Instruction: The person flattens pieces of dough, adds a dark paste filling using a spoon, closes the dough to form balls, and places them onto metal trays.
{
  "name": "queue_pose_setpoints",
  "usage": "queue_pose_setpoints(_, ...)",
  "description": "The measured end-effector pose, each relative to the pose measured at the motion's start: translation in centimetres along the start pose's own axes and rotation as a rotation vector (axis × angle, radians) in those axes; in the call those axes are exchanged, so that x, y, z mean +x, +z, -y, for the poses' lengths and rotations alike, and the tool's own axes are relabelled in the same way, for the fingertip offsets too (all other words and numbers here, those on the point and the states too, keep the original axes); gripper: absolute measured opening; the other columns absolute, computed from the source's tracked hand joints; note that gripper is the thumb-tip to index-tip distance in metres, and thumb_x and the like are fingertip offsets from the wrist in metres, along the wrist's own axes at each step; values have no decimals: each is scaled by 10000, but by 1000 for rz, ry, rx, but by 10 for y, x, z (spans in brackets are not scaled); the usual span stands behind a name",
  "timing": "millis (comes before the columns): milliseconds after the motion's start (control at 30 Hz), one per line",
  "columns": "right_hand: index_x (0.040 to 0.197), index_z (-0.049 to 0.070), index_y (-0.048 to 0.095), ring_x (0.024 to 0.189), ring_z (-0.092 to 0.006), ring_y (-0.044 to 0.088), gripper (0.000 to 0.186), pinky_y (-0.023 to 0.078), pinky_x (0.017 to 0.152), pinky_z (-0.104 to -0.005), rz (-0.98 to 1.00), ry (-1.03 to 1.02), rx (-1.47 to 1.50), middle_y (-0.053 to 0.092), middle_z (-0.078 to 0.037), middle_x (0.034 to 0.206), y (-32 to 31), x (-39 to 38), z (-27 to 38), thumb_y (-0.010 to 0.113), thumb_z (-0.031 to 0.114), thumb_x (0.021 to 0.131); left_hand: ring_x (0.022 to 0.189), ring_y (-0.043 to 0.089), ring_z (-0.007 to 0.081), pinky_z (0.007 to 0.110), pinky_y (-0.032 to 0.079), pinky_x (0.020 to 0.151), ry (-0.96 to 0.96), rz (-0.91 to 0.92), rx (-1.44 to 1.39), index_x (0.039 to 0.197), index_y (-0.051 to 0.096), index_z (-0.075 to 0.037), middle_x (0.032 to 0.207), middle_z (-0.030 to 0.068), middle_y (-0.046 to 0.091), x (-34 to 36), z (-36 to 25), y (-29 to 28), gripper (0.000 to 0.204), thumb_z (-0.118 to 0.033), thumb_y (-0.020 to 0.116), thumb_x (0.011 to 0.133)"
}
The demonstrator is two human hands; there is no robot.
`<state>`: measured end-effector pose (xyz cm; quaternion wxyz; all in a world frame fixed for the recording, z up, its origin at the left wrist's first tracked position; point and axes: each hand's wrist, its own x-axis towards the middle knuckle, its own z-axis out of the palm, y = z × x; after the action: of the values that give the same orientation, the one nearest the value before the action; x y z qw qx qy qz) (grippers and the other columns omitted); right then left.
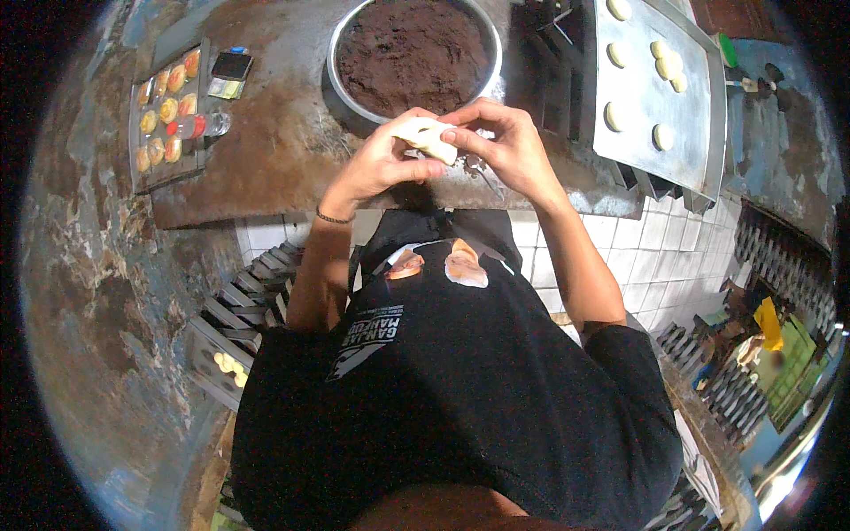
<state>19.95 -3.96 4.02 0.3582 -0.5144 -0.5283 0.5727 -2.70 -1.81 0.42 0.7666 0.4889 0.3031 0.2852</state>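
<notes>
Evidently, the dough (427, 135) needs both sides steadied: above the near edge of the worktop (274, 115), the left hand (381, 161) cradles it in a partly closed grip, while the right hand (503, 146) pinches its right side. It sits just this side of the bowl (333, 64), probably so the dark filling (416, 57) is within easy reach.

Place: bakery kitchen | dough balls (663, 136) on tray (642, 96) | baked buns (168, 110) | basin (497, 55) of brown mixture (412, 57)

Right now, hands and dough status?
Left hand, right hand: both holding pale dough. Held at the near side of the bowl. Nothing visibly blocking either hand.
</notes>
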Motion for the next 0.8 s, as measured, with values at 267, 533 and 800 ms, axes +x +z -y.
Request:
queue_pose_setpoints(267, 1446, 107, 560, 1213, -370, 612, 799, 531, 1007, -473, 89, -392, -511, 554, -162, 1333, 10, -7, 54, 923, 259, 751, 797, 590, 49, 239, 463, 653, 21, -261, -36, 1133, 677, -23, 944, 5, 695, -5, 9, 10, 236, -186, 631, 968)
queue_pose_setpoints(533, 1118, 75, 783, 933, -279, 719, 316, 587, 843, -387, -34, -457, -468, 686, -117, 1012, 2, 4, 55, 855, 183, 829, 648, 474, 20, 159, 320, 498, -116, -128, -367, 1387, 457, -120, 920, -19, 582, -3, -27, 14, 400, -257, 490, 1013)
queue_pose_setpoints(800, 1343, 116, 701, 1010, -294, 715, 491, 586, 880, -387, -138, -289, -249, 671, -164, 1201, -3, -4, 60, 792, 114, 861, 669, 503, 14, 167, 391, 504, 127, -325, -24, 1233, 601, -54, 988, -5, 638, 9, -29, 39, 279, -227, 631, 1017)
